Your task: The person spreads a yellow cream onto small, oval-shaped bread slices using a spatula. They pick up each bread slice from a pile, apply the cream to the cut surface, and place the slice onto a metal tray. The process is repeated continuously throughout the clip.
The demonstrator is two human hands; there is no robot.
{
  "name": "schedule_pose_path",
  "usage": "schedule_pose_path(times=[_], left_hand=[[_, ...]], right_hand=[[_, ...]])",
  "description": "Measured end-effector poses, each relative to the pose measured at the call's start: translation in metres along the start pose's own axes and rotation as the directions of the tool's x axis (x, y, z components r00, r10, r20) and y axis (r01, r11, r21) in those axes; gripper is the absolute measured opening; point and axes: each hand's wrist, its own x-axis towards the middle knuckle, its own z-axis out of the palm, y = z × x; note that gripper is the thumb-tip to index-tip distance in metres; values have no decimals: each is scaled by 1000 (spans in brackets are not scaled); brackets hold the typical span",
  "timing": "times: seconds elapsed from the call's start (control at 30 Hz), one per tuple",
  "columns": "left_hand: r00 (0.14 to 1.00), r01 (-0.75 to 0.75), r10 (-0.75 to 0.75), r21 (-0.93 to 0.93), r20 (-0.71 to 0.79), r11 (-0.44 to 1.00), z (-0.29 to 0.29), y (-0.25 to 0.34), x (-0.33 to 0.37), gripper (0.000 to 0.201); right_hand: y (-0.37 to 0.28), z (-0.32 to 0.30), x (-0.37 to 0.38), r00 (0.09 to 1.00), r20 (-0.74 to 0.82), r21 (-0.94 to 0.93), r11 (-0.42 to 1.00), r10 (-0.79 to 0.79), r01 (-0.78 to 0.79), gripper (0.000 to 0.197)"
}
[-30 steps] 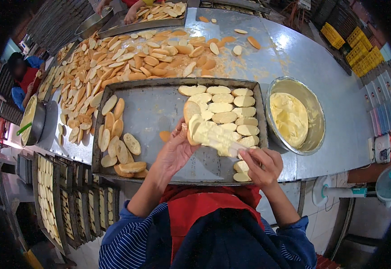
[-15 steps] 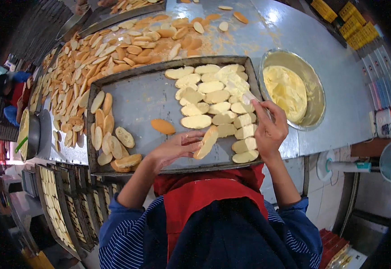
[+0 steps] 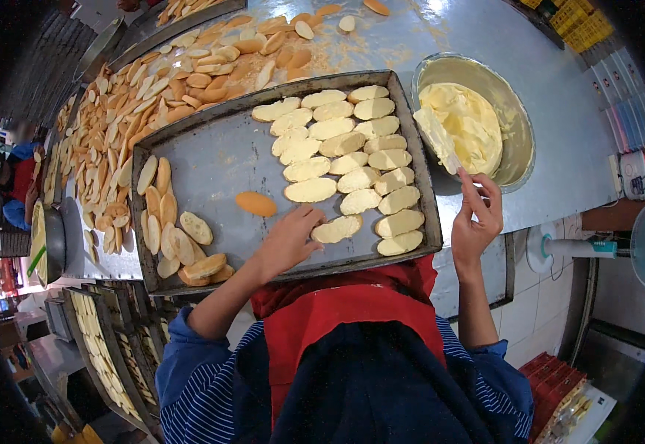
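My left hand (image 3: 290,243) is low over the metal tray (image 3: 215,137), its fingertips closed on the left end of a cream-coated bread slice (image 3: 338,229). That slice lies below the rows of coated slices (image 3: 332,127) on the tray's right side. My right hand (image 3: 478,214) pinches the handle of a spatula (image 3: 435,138) loaded with pale yellow cream. The spatula's blade is over the left rim of a steel bowl (image 3: 518,152) of yellow cream (image 3: 474,118). Left of my left hand lies a single brown slice (image 3: 256,203), crust up. Uncoated slices (image 3: 176,233) line the tray's left end.
A large heap of bread slices (image 3: 152,96) covers the table (image 3: 559,126) beyond the tray. Another person (image 3: 22,174) is at the far left, near a second bowl (image 3: 54,240). Racked trays (image 3: 93,329) stand below left; a white fan (image 3: 541,248) stands right.
My right hand has moved the spatula from the coated slices to the cream bowl. My left hand has lowered its slice, now coated side up, toward the tray. The tray appears shifted slightly left and up.
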Motion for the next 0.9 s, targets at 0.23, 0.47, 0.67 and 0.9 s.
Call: schedule_pose_path(times=[0.23, 0.47, 0.67, 0.9], left_hand=[[988, -130, 133, 42, -80, 991, 11, 3, 14, 40], [984, 10, -18, -50, -179, 999, 23, 8, 20, 50], [948, 53, -72, -68, -309, 996, 13, 9, 6, 44], [795, 441, -346, 84, -499, 893, -41, -55, -30, 25]], right_hand=[[-3, -4, 1, 999, -35, -4, 1000, 12, -12, 51], [-4, -12, 1, 999, -50, -27, 999, 19, -21, 48], [17, -28, 37, 998, 37, -293, 956, 44, -31, 45], [61, -31, 86, 752, 594, -490, 870, 285, 57, 24]])
